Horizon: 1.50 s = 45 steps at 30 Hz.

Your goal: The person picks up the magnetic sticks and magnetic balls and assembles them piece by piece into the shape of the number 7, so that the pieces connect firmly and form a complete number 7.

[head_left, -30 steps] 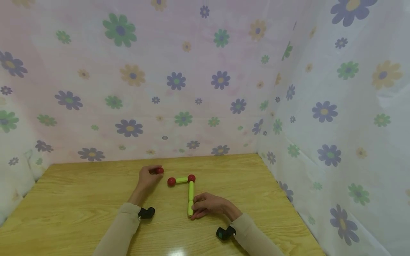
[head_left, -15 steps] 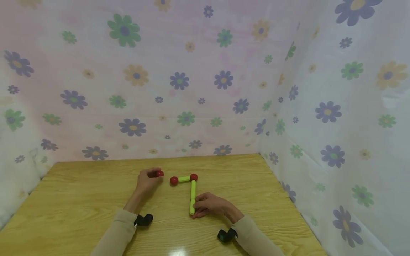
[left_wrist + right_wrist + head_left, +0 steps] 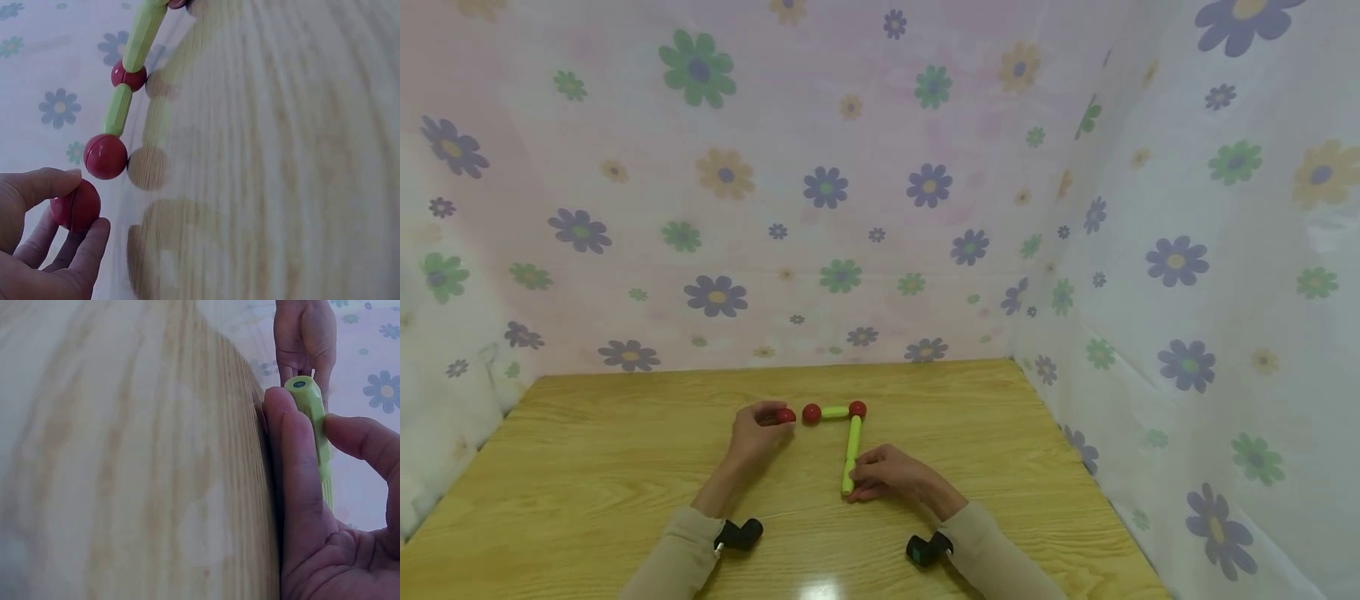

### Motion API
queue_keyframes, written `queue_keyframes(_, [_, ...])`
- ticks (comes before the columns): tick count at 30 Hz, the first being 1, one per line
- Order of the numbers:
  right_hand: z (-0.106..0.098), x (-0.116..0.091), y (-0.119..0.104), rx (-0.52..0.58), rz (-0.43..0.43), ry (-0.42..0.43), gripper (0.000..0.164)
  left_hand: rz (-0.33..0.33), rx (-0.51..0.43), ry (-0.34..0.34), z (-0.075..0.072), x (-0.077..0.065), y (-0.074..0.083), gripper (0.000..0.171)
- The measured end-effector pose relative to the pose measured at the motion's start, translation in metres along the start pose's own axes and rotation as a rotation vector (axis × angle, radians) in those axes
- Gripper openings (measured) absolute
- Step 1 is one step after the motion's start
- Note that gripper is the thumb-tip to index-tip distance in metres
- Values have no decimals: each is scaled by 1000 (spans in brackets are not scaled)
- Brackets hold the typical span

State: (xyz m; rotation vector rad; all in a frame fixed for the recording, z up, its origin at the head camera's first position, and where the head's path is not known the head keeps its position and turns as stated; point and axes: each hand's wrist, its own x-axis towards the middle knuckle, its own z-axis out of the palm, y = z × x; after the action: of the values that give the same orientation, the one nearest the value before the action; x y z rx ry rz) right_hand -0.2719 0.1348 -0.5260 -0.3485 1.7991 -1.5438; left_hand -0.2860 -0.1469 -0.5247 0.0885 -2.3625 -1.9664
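In the head view my left hand [image 3: 755,435] pinches a red ball [image 3: 786,416] between thumb and fingers. A narrow gap separates it from another red ball [image 3: 812,413], the left end of a joined magnetic piece. From that ball a short yellow-green rod [image 3: 834,412] leads to a second red ball [image 3: 857,409] at the corner. A longer yellow-green rod [image 3: 854,435] runs from the corner toward me into one more yellow-green rod [image 3: 848,479]. My right hand [image 3: 891,473] pinches that near rod, whose dark round end [image 3: 300,384] shows in the right wrist view.
All this is on a wood-grain table [image 3: 602,467]. Flowered cloth [image 3: 880,208] hangs behind the table and along both sides. A black wrist camera [image 3: 739,535] sits on the left sleeve, another black wrist camera [image 3: 928,550] on the right one.
The ball in my left hand has come closer to the joined piece's left ball, nearly level with it. The joined piece has turned slightly, while my right hand keeps its grip.
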Motion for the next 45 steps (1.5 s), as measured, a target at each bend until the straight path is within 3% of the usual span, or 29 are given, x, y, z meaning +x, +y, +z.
queue_keyframes(20, [2,6,-4,11,-19,35,15,-21,74,-35,13,-29,6,37])
queue_keyframes(32, [2,8,-4,13,-29,55,17,18,39,-69,17,-44,8,30])
queue_keyframes(45, [2,10,-2,17,-16,74,24,1,-4,-105,12,-50,6,35])
